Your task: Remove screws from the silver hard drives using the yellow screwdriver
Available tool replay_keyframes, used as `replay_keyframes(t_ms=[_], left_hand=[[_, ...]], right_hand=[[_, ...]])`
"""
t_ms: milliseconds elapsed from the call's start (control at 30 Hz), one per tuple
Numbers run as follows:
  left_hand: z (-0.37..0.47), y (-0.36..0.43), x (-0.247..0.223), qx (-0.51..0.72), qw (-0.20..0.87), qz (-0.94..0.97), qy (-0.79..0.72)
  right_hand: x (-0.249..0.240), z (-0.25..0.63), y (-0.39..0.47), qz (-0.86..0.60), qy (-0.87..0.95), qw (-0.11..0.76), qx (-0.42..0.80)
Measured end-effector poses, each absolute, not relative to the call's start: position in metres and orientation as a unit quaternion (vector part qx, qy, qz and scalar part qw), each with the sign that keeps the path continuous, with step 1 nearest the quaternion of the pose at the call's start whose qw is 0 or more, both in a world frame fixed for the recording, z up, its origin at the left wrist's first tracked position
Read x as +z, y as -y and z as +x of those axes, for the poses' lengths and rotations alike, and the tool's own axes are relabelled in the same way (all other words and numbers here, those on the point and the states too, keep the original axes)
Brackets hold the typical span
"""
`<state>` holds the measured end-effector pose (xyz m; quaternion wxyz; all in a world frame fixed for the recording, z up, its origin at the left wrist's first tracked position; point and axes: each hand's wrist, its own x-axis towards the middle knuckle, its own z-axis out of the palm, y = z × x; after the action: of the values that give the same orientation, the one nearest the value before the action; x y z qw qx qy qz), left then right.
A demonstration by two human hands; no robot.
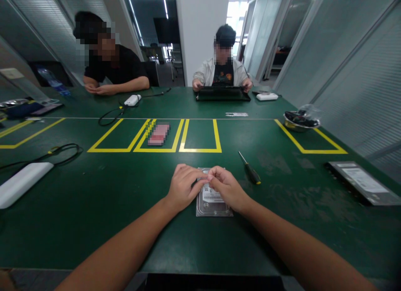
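Observation:
A silver hard drive (214, 209) with a white label lies flat on the green table in front of me. My left hand (186, 186) comes over its left side, index finger and thumb drawn together near the label. From the right, my right hand (228, 188) meets it there, thumb and index finger pinched together. The fingertips of both hands touch or nearly touch above the drive's upper part. Whatever sits between them is too small or hidden to make out. A screwdriver (250, 172) with a dark and yellow handle rests just beyond my right hand.
Yellow tape rectangles mark the green table (125, 224); a pinkish phone-like object (159, 134) lies in one. On the right are a metal-cased unit (363, 182) and a bowl (301, 122) of dark parts. A white power bank-like box (23, 184) lies left. Two people sit opposite.

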<state>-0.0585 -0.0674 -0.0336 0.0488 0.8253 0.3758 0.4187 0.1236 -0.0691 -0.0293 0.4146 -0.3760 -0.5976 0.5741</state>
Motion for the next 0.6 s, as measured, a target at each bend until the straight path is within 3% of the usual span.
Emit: replay_keyframes(t_ms=[600], left_hand=[[-0.0559, 0.0656, -0.0342, 0.501, 0.082, 0.804, -0.309]], right_hand=[[-0.0257, 0.1293, 0.0655, -0.370, 0.556, 0.400, 0.627]])
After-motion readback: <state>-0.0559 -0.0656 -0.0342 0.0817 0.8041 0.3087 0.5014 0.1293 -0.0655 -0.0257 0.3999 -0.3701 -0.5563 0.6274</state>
